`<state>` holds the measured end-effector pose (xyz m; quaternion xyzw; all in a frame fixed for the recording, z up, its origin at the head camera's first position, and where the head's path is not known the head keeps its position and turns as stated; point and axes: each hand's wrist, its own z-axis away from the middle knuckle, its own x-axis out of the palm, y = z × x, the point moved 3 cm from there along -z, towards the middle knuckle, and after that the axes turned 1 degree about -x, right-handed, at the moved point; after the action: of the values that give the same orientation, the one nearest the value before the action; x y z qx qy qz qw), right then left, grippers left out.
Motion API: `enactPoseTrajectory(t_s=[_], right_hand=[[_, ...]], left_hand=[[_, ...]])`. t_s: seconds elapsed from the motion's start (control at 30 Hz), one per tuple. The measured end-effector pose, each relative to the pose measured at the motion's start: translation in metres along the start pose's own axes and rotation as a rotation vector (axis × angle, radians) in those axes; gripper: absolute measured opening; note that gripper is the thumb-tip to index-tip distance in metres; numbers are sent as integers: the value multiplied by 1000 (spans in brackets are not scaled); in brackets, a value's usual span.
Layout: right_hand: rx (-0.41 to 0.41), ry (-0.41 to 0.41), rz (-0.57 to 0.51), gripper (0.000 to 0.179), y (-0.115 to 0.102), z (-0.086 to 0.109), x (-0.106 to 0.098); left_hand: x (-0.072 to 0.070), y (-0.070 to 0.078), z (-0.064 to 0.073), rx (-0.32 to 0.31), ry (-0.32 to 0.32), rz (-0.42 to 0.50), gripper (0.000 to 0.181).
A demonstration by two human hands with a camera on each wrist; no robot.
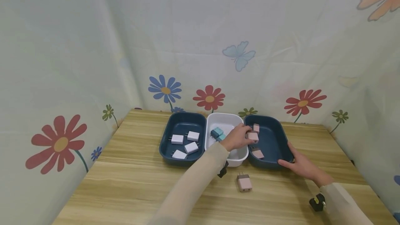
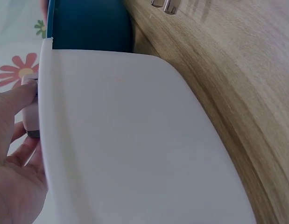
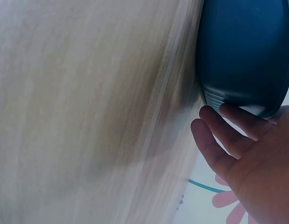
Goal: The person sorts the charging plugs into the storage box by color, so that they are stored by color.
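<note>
My left hand (image 1: 238,138) reaches over the white bin (image 1: 242,160) and pinches a pink charger plug (image 1: 252,136) at the left side of the right-hand dark blue bin (image 1: 275,124). In the left wrist view, thumb and fingers grip that pink plug (image 2: 30,112) beyond the white wall, which hides part of it. Two more pink plugs lie in the same blue bin, one by the far left wall, another pink plug (image 1: 258,153) nearer the front. With fairly straight, spread fingers, my right hand (image 1: 303,166) touches this bin's outer front right corner.
A pink and brown plug (image 1: 244,183) lies on the wooden table (image 1: 131,183) before the bins. Several white plugs sit in the left dark blue bin (image 1: 182,160). Teal plugs (image 1: 217,132) lie in the white bin. Behind the table hangs a flowered cloth (image 1: 187,44).
</note>
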<state>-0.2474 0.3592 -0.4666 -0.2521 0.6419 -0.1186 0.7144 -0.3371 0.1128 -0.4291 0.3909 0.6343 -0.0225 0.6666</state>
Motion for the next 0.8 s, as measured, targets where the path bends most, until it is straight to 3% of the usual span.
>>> enactPoseTrajectory(t_s=[0.5,0.8], right_hand=[[-13,15,16,100,1,-2,1],[-9,15,6,100,1,-1,1]], left_hand=[[5,1,-6,6,14,-28,48],[0,-1,-3,-15,37,66,46]])
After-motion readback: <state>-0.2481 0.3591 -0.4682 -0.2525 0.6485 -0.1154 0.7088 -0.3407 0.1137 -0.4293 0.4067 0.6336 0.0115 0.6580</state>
